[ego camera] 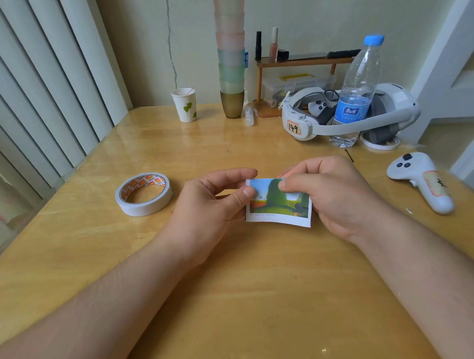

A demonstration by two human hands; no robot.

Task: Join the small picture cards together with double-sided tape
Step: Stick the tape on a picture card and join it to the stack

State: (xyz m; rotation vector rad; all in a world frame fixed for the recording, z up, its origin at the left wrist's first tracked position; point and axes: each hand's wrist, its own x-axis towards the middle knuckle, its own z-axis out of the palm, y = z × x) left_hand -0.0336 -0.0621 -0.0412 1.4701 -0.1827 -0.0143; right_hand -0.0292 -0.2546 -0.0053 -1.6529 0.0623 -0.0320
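Both hands on the picture card (278,203) above the desk (234,287): left hand (212,204) pinches its left edge, right hand (327,195) pinches the top. The tape roll (144,194) lies flat, left of the hands.

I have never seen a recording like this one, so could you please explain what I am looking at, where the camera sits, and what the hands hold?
There is no machine here: a person wears one camera on the head, looking down at their own hands. The left hand and the right hand both pinch the top edge of a small picture card over a wooden table. A roll of double-sided tape lies to the left, untouched. Behind stand a water bottle, a headset and a paper cup; a controller lies at the right.
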